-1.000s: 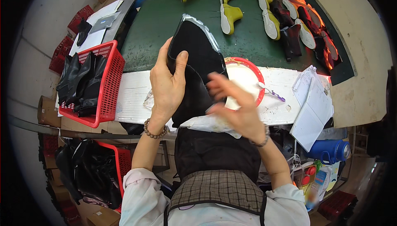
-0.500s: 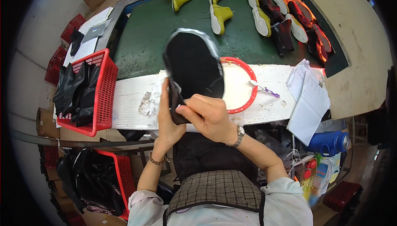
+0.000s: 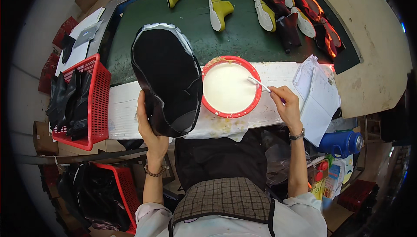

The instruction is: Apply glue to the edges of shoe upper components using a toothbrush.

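Note:
My left hand [image 3: 152, 139] grips the heel-side edge of a black shoe upper [image 3: 167, 76], held up left of the bowl with its dark inner side facing me and a whitish strip along the far rim. In my right hand [image 3: 286, 106] is a small brush [image 3: 259, 83] with a white and purple handle, pinched between thumb and fingers. The brush's head end lies over the right part of a red-rimmed bowl [image 3: 259, 96] filled with creamy white liquid [image 3: 228, 87]. The bowl stands on a stained white board [image 3: 278, 74].
A red basket [image 3: 99, 106] of black uppers is on the left, another red basket [image 3: 126, 193] below it. Yellow-green lasts [image 3: 222, 13] and dark red uppers stand on the green conveyor belt [image 3: 186, 41]. Papers [image 3: 319, 93] and a blue flask [image 3: 339, 144] are at right.
My right hand has left the upper and taken hold of the brush at the bowl. My left hand has moved left with the upper. The co-worker's hand at the far side is out of view.

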### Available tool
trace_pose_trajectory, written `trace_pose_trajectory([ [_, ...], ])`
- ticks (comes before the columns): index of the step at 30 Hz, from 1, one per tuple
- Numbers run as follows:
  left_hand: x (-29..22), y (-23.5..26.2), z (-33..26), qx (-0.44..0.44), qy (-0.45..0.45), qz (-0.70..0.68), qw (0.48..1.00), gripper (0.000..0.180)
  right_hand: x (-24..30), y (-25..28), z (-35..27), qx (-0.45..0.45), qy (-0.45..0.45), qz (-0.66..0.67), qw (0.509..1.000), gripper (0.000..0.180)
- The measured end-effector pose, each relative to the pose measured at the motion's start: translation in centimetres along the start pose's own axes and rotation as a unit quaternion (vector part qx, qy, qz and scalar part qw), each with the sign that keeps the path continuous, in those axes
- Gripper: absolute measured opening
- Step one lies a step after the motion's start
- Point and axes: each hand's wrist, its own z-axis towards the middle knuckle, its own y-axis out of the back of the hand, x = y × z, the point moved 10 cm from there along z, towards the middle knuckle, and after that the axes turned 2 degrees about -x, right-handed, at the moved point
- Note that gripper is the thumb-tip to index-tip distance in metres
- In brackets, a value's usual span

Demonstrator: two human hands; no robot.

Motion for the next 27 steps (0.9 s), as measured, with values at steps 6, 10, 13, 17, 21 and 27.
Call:
trace_pose_trajectory([
  [6, -2.5, -0.8, 1.0, -0.018, -0.041, 0.053, 0.998, 0.08, 4.5, 0.1, 0.2, 0.008, 0.1, -0.145, 0.984, 0.019],
  [10, -3.9, -2.0, 1.4, 0.014, -0.041, 0.043, 0.998, 0.073, 4.6, 0.1, -0.2, 0.014, 0.077, -0.151, 0.985, 0.017],
  [13, -5.0, -2.6, 1.8, 0.023, -0.052, 0.051, 0.997, 0.078, 4.2, 1.1, 0.2, -0.033, 0.046, -0.078, 0.995, 0.02],
  [17, -5.4, -3.3, 1.9, 0.04, -0.055, 0.054, 0.996, 0.079, 6.4, 1.6, 0.3, -0.051, 0.027, 0.015, 0.998, 0.023],
  [21, -5.8, -3.7, 1.9, 0.052, -0.046, 0.056, 0.996, 0.079, 8.3, 0.0, 0.2, -0.017, 0.06, 0.136, 0.989, 0.025],
  [27, -6.5, -3.7, 1.2, 0.05, -0.082, 0.023, 0.995, 0.072, 8.8, 0.6, 1.9, -0.051, 0.103, 0.048, 0.992, 0.025],
])
